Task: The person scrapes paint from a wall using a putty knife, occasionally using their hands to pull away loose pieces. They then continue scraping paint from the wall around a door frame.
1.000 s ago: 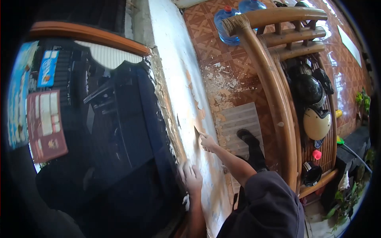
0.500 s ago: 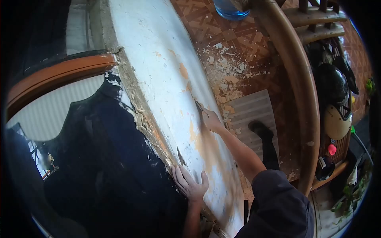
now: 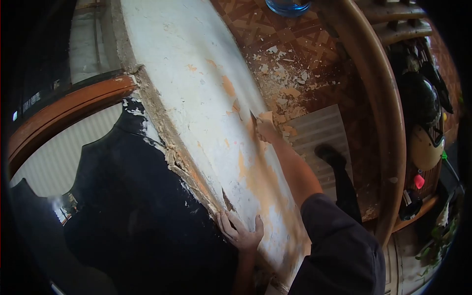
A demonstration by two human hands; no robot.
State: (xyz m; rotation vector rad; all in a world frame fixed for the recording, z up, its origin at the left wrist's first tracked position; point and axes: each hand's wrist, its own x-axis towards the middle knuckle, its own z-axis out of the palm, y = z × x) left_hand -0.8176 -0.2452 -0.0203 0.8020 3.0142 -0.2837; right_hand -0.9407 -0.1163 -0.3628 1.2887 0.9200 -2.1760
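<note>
My right hand (image 3: 266,132) is closed around a scraper (image 3: 253,116), only its thin dark blade showing clearly; the handle is hidden in my fingers. Its blade lies at the white painted wall (image 3: 196,103), close to patches of exposed orange undercoat (image 3: 228,86). A pale orange flake (image 3: 266,116) shows beside the fingers. Lower down, my left hand (image 3: 245,237) rests on the wall's rough, broken edge (image 3: 176,158), thumb apart from the fingers, holding nothing. A dark glossy pane (image 3: 142,206) borders that edge on the left.
Paint chips (image 3: 282,78) litter the brown tiled floor (image 3: 246,24) along the wall's base. Nearby lie a striped light sheet (image 3: 314,129) and a dark-clad foot (image 3: 330,155). To the right stand a curved wooden bench (image 3: 388,105), helmets (image 3: 427,147) and a blue-based container (image 3: 288,7).
My right hand and the scraper have shifted slightly up along the wall, and a flake now shows beside the fingers. My left hand stays on the edge; the view has shifted a little.
</note>
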